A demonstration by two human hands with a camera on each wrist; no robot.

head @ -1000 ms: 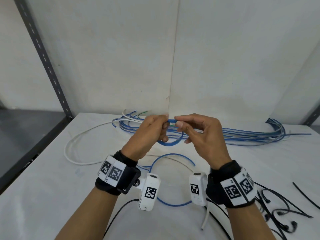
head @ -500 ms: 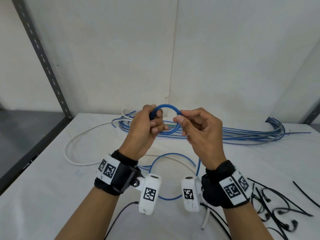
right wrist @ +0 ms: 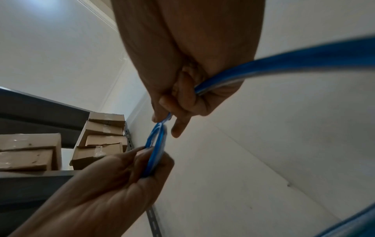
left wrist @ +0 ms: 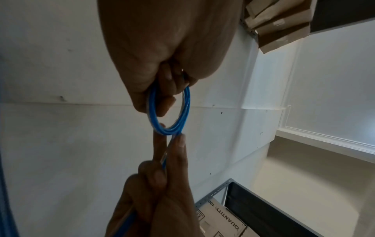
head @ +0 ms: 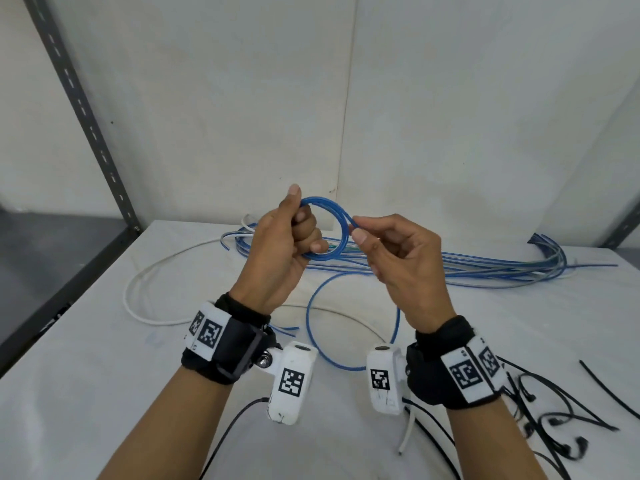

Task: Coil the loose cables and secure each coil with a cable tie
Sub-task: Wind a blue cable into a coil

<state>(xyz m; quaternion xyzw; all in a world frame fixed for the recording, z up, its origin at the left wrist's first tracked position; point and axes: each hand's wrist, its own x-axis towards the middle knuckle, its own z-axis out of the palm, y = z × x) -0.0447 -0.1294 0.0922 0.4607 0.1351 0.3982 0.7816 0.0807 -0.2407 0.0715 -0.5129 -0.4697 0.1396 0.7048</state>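
Tabletop (head: 86, 393) clutter (black ties (head: 540, 410)) flanks blue coil (head: 341, 220).

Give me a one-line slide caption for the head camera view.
Left hand grips a small blue cable coil while the right hand pinches its strand, above loose cables on the white table.

Glossy blue plastic cable (head: 341, 221), matt white cloth-covered table (head: 104, 341)
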